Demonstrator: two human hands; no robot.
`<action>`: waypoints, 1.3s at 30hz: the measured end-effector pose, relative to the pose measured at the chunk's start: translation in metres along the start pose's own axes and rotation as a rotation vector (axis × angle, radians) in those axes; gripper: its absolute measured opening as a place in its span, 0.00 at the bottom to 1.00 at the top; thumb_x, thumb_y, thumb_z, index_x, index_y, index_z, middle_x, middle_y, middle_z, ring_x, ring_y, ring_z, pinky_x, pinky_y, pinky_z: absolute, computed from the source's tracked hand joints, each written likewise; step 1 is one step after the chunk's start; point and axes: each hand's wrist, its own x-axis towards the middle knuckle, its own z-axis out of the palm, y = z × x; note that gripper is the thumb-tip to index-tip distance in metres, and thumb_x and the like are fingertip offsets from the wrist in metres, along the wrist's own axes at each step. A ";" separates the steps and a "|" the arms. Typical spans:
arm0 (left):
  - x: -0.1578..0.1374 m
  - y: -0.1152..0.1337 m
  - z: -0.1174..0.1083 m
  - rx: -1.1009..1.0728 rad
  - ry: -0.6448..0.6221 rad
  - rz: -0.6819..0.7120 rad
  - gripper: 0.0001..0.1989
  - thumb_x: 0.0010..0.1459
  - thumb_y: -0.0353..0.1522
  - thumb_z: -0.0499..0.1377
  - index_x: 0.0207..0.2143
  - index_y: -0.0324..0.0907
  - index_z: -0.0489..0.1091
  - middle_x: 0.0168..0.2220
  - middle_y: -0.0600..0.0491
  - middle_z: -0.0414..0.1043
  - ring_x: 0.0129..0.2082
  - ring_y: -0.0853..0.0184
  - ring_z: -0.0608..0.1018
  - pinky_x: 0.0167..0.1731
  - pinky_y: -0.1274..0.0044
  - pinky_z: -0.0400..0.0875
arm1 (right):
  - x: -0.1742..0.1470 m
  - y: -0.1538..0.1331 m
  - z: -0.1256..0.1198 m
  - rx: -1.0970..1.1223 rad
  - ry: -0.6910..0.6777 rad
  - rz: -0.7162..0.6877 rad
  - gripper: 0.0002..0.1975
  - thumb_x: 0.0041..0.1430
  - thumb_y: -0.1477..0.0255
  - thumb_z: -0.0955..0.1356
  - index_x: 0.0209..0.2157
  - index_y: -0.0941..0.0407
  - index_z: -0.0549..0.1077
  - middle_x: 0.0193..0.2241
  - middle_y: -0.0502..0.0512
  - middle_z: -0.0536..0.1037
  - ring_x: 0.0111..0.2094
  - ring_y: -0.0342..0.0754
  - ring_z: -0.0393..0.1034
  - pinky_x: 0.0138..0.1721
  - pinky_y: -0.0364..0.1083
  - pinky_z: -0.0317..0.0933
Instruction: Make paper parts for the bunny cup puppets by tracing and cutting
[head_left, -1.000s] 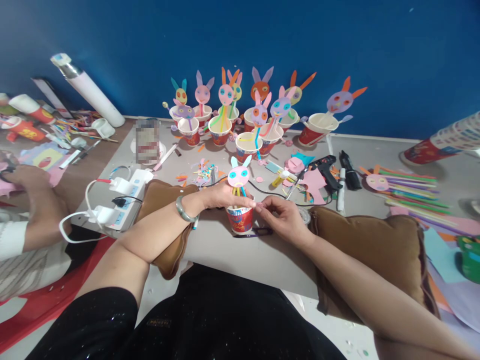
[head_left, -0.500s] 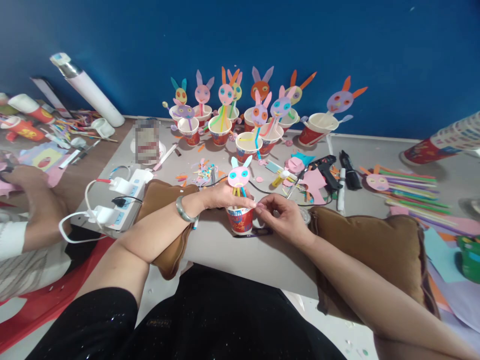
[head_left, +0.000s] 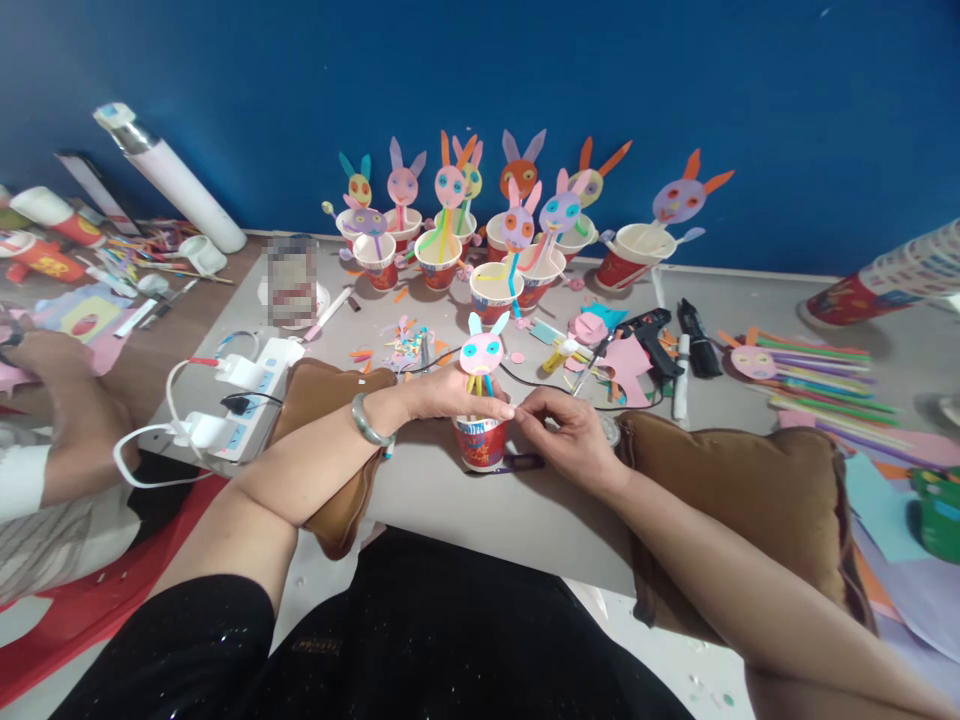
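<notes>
My left hand (head_left: 442,393) reaches around the far side of a red paper cup (head_left: 481,446), its thumb lying across the rim. A pink paper rabbit face (head_left: 481,354) with pale blue ears and blue eyes stands out of this cup on yellow and blue straws. At the cup's right side, my right hand (head_left: 568,437) is closed in a pinch, its fingertips touching or nearly touching my left thumb. What the pinch holds, if anything, is too small to make out. Beneath the cup lies a dark flat strip (head_left: 525,462).
Behind stand several finished rabbit cups (head_left: 497,287). A black glue gun (head_left: 646,335), paper scraps (head_left: 628,366) and coloured straws (head_left: 832,380) lie to the right. Brown cushions (head_left: 739,510) flank my arms. A power strip (head_left: 262,395) and another person's arm (head_left: 75,400) are at left.
The rabbit face has shifted slightly right and tilted a little. My right fingertips have moved slightly at the cup's side. My left hand keeps its hold.
</notes>
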 end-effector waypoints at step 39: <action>0.005 -0.005 -0.007 -0.153 0.106 0.155 0.40 0.39 0.43 0.78 0.53 0.40 0.71 0.49 0.46 0.77 0.51 0.57 0.78 0.53 0.68 0.70 | 0.007 0.005 0.001 0.262 0.155 0.280 0.19 0.60 0.51 0.71 0.31 0.52 0.68 0.23 0.50 0.76 0.18 0.42 0.64 0.20 0.45 0.60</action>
